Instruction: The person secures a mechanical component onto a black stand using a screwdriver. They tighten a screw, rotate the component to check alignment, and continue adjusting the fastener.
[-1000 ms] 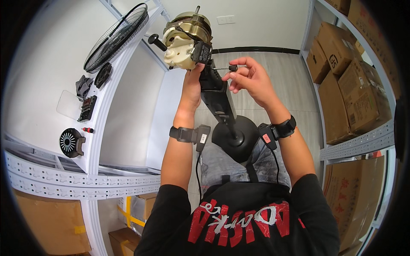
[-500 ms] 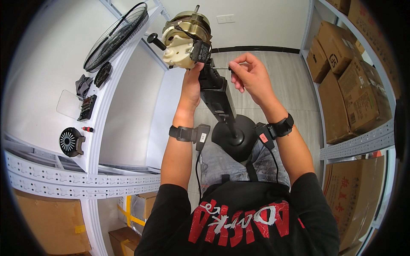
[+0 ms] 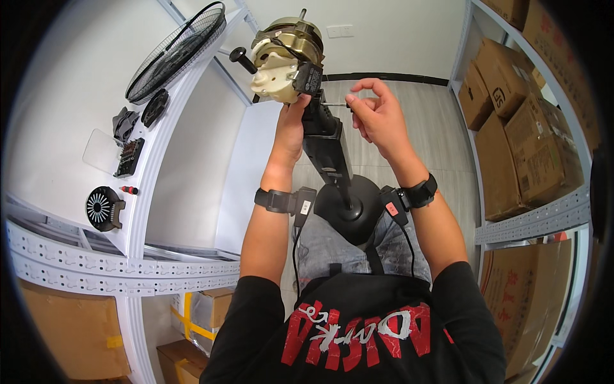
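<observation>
In front of me stands a pedestal fan stripped to its brass-coloured motor [image 3: 291, 33] and cream gearbox housing [image 3: 276, 78]. A black capacitor box [image 3: 308, 78] sits on the housing's right side. My left hand [image 3: 291, 125] is closed around the fan's black neck [image 3: 313, 114] just under the housing; its fingers are partly hidden. From the right, my right hand [image 3: 377, 115] pinches a screwdriver [image 3: 335, 104] with its thin metal shaft level. The shaft's tip meets the neck's right side. Most of the dark handle is hidden in my fingers, and my index finger arches above it.
The fan's pole [image 3: 332, 163] drops to a round black base [image 3: 345, 208] by my legs. Left, a white shelf [image 3: 157, 160] holds a wire fan guard [image 3: 176, 54], a bit set [image 3: 130, 158], a red-black screwdriver [image 3: 129, 190] and a slotted motor cover [image 3: 102, 208]. Boxes [image 3: 534, 150] fill the right rack.
The view has shifted slightly, so the motor appears a little farther right. My right index finger has lifted and straightened a little; both hands keep their places at the neck.
</observation>
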The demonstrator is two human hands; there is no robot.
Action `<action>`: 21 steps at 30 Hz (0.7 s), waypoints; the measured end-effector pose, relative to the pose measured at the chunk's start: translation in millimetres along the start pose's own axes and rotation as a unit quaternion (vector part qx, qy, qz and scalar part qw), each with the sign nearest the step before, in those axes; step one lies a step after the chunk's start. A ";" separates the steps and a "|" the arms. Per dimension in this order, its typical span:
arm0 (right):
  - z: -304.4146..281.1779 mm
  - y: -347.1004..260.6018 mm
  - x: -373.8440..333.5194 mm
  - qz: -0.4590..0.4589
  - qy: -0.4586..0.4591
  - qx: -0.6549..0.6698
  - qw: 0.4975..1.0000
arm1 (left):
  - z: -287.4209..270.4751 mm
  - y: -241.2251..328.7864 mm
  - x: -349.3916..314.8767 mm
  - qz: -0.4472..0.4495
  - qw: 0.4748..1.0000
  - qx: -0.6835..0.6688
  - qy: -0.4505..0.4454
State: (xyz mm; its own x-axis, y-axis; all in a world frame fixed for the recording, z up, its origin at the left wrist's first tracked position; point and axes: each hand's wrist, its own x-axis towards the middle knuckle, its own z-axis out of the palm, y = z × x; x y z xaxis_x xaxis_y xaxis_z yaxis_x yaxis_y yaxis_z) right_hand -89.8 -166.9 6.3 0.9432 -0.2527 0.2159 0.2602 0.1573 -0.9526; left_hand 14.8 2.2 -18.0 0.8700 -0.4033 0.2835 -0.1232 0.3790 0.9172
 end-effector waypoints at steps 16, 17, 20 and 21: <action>1.4 6.7 3.8 -0.018 0.025 0.013 0.999 | 6.1 1.7 -1.2 0.017 1.000 0.016 0.015; 1.3 1.8 2.0 -0.002 0.019 0.006 1.000 | 5.2 2.5 -1.6 0.013 1.000 0.018 0.016; -5.2 -2.6 0.7 0.043 -0.034 -0.034 0.998 | 2.5 6.0 -2.0 -0.020 0.999 -0.016 -0.024; -3.4 -1.4 -1.1 0.021 -0.031 0.008 0.999 | 2.5 5.4 -1.8 -0.013 1.000 -0.008 -0.016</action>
State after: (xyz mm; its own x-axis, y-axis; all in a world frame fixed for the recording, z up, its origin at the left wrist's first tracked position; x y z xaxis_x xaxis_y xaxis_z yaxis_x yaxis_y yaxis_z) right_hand -91.9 -170.1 6.6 0.9642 -0.1863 0.1889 0.2227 0.1814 -0.9579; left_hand 11.4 2.8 -12.9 0.8566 -0.4400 0.2694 -0.0932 0.3816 0.9196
